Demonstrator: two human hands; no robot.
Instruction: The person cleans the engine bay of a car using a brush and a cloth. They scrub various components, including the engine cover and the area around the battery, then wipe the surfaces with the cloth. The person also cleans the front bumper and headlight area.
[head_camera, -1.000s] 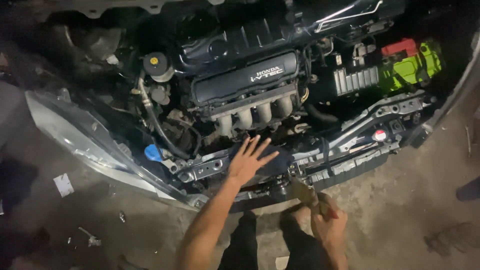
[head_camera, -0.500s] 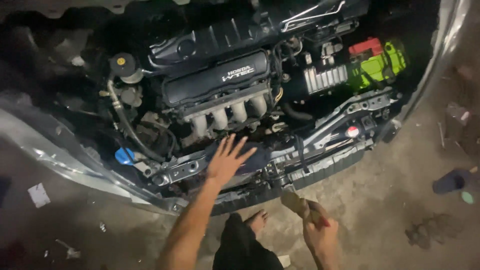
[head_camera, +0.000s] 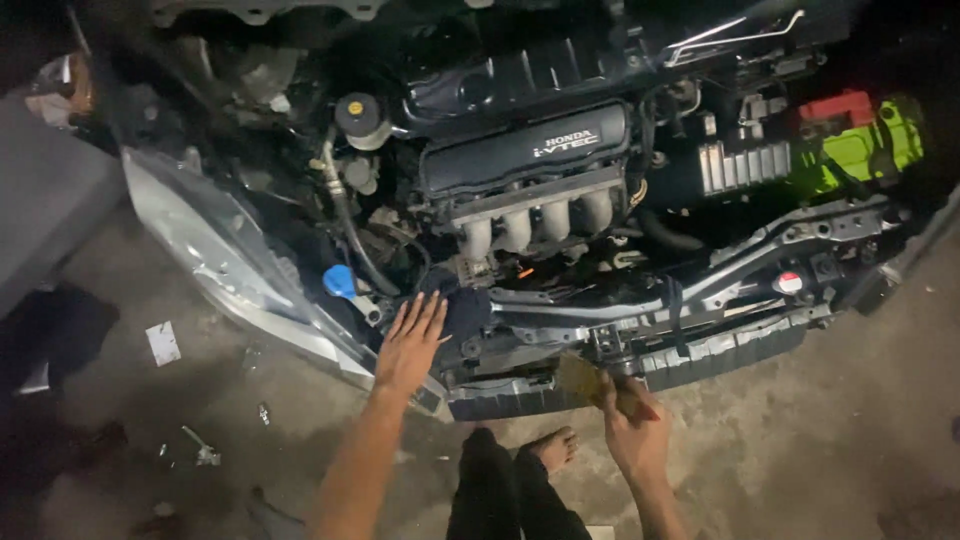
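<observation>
A paintbrush (head_camera: 585, 383) is gripped in the right hand (head_camera: 638, 435), bristles laid against the front crossmember (head_camera: 700, 345). The left hand (head_camera: 410, 345) is spread flat, holding nothing, by the headlight (head_camera: 215, 255).

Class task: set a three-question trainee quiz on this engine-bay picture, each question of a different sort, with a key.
1. True or false: the left hand rests flat, fingers spread, on the car's front frame.
2. Multiple choice: what does the right hand hold? A) a brush B) a hammer C) a hose
3. Fill in: the small round cap beside the left hand is ____ in colour.

Key:
1. True.
2. A: a flat brush with pale bristles, held against the lower front edge.
3. Blue.
</observation>
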